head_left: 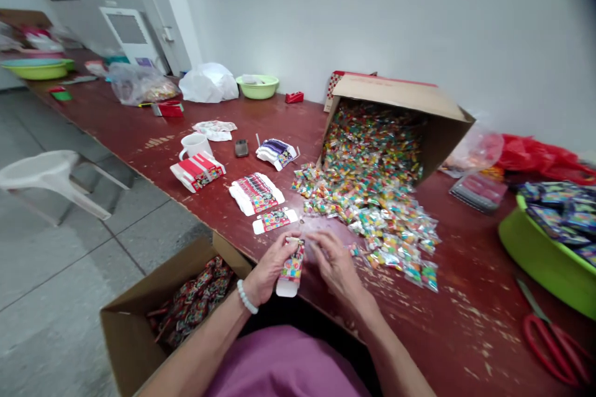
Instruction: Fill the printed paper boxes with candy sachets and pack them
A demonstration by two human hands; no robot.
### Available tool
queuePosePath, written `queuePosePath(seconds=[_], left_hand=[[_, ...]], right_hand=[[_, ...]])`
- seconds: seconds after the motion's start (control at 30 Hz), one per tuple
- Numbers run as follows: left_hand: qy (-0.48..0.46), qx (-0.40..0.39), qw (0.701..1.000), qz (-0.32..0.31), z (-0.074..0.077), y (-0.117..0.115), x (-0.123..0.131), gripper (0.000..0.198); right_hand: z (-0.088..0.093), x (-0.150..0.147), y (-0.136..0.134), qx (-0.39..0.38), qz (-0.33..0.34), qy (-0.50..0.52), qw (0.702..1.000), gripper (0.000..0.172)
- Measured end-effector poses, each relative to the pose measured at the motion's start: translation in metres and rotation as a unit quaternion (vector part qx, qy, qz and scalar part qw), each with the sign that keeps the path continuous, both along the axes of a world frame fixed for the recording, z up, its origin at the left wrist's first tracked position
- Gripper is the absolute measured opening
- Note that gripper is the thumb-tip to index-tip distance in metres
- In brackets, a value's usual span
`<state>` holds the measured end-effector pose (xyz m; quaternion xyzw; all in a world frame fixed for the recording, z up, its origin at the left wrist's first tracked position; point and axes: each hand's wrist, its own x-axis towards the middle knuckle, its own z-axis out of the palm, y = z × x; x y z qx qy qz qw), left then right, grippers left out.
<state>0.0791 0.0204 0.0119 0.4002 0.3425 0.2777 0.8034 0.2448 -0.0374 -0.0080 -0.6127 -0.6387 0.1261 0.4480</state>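
Note:
My left hand is closed around a small colourful printed carton, its white end flap pointing toward me. Just right of the carton is my right hand, its fingers loosely bent and apart; nothing shows in them. Beyond my hands a flattened carton lies on the red table, with a stack of flat cartons behind it. To the right, many clear packets of coloured candy spill from a tipped cardboard box.
An open cardboard box with dark printed packs stands below the table edge at left. Red-handled scissors and a green basin of packs are at right. A white mug and red-white cartons sit at left, near a plastic stool.

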Motion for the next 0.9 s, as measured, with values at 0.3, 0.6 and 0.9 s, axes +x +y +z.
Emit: queuePosePath(seconds=[0.3,0.6,0.9], left_hand=[[-0.003,-0.023,0.996,0.088,-0.011,0.028,-0.007,0.069],[0.041,0.002,0.989,0.141,-0.006,0.029,-0.014,0.054],[0.014,-0.034,0.996,0.077,0.002,0.011,-0.024,0.049]], right_hand=[[-0.011,0.087,-0.022,-0.194,-0.123,-0.285,0.931,0.010],[0.010,0.007,-0.013,-0.146,0.028,0.247,0.957,0.021],[0.015,0.007,-0.019,-0.117,-0.036,0.162,0.979,0.016]])
